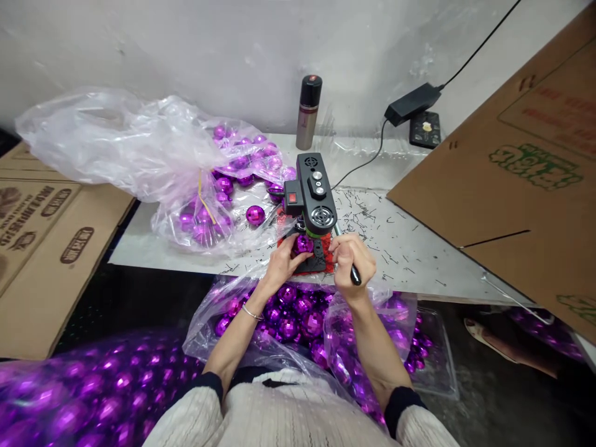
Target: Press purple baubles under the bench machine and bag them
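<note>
A small black press-like machine point(317, 192) with a red switch, silver buttons and vents stands on the white table. My left hand point(282, 259) pinches a shiny purple ball point(303, 244) under its head, above a dark base plate point(313, 264) on a red mat. The fingers of my right hand point(352, 264) wrap round a lever with a black grip point(356, 275) at the machine's right side. In front of me, between my forearms, an open clear bag holds many purple faceted balls point(288, 323).
A clear plastic bag point(116, 143) with more purple balls lies at the left, one loose ball point(255, 215) beside it. A spray can point(309, 112), power adapter point(413, 104) and cardboard box point(503, 167) stand behind and right. Thin dark bits litter the table. Another person's foot point(488, 340) shows lower right.
</note>
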`<state>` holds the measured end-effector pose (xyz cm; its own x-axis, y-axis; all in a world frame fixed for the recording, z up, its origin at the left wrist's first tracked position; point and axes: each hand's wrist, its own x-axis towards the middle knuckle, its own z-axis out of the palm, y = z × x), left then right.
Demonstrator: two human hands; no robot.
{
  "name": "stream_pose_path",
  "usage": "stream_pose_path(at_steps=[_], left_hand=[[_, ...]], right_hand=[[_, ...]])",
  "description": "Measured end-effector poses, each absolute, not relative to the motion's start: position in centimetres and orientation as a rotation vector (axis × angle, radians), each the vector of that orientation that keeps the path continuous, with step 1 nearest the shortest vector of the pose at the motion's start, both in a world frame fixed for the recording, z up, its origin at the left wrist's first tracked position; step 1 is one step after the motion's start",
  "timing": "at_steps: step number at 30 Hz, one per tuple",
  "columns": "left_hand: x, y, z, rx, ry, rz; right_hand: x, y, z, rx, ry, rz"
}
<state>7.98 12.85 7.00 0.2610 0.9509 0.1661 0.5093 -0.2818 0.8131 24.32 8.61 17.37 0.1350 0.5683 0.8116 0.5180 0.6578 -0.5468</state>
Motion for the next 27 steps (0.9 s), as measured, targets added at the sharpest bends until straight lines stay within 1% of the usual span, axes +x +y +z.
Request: stream_pose_path(at_steps=[4,8,11,15,27], left_hand=[[8.2,13.0,6.5,2.090,1.297,0.898],[9.0,13.5,5.3,2.206,1.290,1.010],[9.4,13.8,4.1,2.173,1.268,1.107],[9.5,13.8,3.1,2.117,1.259,1.125],[9.3,13.6,3.2,2.121,1.239,1.123]], right_hand=[[24.3,8.6,17.3,-0.940,-1.514,0.041],[24.3,8.6,17.3,-0.943,-1.512,0.025],[24.4,8.6,17.1,-0.944,-1.526,0.023],[24.5,8.6,16.0,-0.935,-1.526,0.001],[24.3,9.1,12.0,-0.884,-1.470,-0.052]])
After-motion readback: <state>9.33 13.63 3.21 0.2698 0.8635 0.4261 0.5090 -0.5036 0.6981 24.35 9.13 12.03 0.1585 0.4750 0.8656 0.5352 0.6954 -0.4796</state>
